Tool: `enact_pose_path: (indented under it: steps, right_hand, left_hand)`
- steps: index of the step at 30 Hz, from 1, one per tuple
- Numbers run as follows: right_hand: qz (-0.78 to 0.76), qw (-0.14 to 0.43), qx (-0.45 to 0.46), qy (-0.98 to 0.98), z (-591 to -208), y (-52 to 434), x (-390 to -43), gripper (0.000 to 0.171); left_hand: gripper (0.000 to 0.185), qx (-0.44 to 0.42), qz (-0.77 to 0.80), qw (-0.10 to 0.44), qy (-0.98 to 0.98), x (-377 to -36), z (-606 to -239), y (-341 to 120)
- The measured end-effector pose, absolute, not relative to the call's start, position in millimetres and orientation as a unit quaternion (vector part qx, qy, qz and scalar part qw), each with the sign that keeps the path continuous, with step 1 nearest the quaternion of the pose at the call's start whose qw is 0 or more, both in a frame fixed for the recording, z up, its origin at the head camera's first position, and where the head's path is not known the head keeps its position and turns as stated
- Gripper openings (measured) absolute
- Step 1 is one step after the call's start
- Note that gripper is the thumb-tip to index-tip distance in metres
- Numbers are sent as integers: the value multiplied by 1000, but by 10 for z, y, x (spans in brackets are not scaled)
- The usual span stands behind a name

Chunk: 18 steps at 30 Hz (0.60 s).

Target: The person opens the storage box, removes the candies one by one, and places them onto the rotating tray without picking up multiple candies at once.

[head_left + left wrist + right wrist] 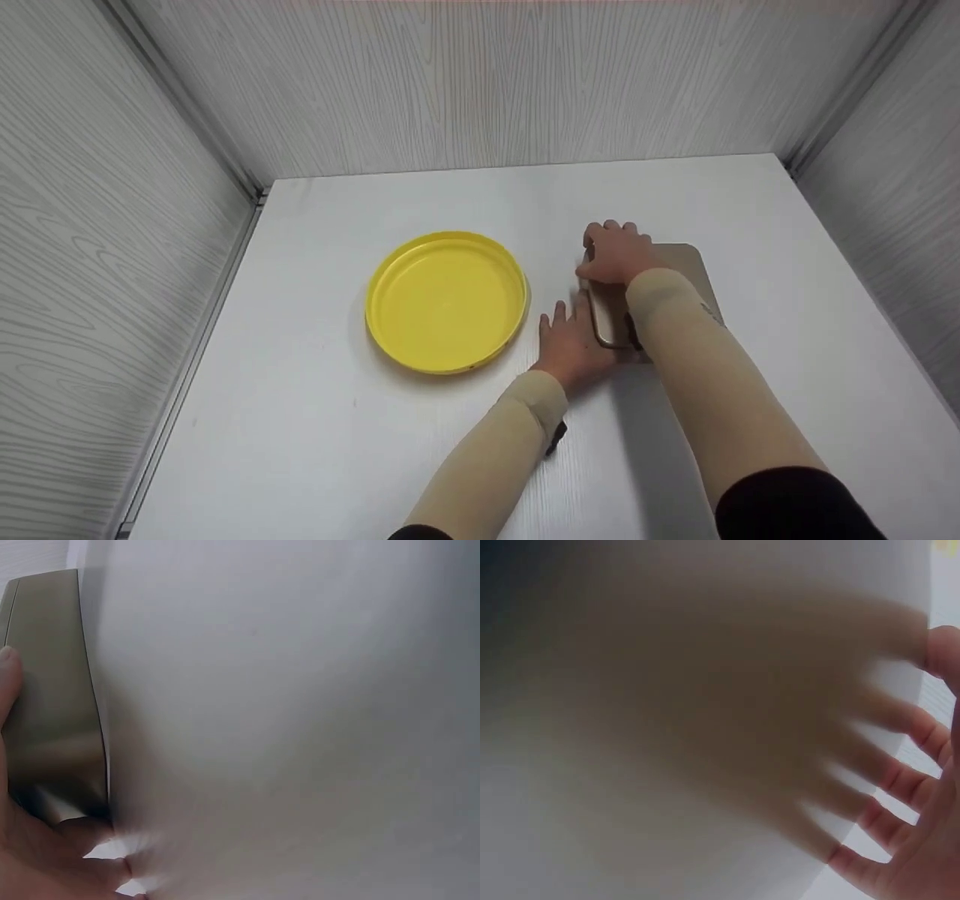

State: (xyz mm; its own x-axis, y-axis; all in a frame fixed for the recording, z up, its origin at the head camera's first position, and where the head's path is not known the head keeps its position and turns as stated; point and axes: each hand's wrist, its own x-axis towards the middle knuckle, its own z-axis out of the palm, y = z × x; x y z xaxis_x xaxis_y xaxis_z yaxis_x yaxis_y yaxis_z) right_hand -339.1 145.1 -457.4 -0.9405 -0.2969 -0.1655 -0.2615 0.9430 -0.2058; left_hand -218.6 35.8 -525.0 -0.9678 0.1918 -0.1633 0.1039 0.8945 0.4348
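Note:
A gold-coloured box (684, 262) with rounded corners and a smooth surface stands on the right part of the white table. My right hand (616, 253) reaches over it and grips its far left edge, fingers bent over the rim and thumb on the left side. Close to the near left corner, my left hand (574, 346) lies low with its fingers spread. In the left wrist view, its thumb (9, 679) touches the side of the box (52, 682) and its fingers lie by the box's end. Blurred pale surfaces fill much of both wrist views.
A round yellow plate (446, 301) with a raised rim lies on the table (285, 420), left of my hands. Pale wood-grain panels (465, 82) rise at the back and on both sides. My forearms cross the front of the table.

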Motion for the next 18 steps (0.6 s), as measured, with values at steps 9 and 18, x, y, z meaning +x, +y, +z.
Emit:
enact_pose_path:
  steps: [9, 18]
  right_hand:
    - [-72, 133, -138, 979, -4532, 1402, -3497, 49]
    - [-85, 175, -140, 971, -4489, 1447, -3570, 45]
  left_hand:
    - [126, 79, 207, 107, 969, -2180, -5244, 343]
    - [124, 83, 204, 96, 971, -2169, -5254, 354]
